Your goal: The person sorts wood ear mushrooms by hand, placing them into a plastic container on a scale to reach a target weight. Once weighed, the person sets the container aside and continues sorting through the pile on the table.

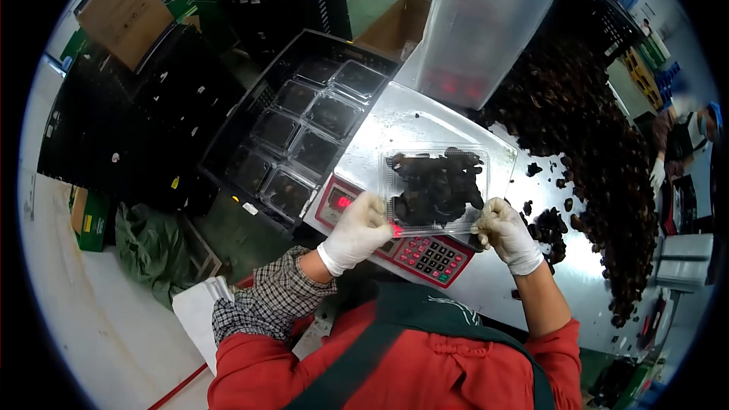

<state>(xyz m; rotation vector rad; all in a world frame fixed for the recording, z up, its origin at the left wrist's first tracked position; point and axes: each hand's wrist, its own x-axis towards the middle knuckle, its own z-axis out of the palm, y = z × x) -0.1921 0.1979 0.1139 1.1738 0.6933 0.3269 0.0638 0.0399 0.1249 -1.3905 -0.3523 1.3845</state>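
My left hand (357,229), in a white glove, pinches the near left corner of a clear plastic container (493,175). At its near right corner, my gloved right hand (507,235) grips the rim with bent fingers. Dark, wrinkled pieces resembling wood ear mushrooms (439,188) fill the middle of the container. Beneath it is the metal plate (353,153) of a weighing scale. The scale's red keypad panel (429,260) shows between my hands, and its lit display (339,201) is partly covered by my left hand.
A black crate (216,153) at left holds several filled clear containers (332,115). Behind the scale rises a tall stack of translucent plastic (486,23). A large heap of dark pieces (600,152) spreads over the metal table (486,300). Another person (683,140) stands at far right.
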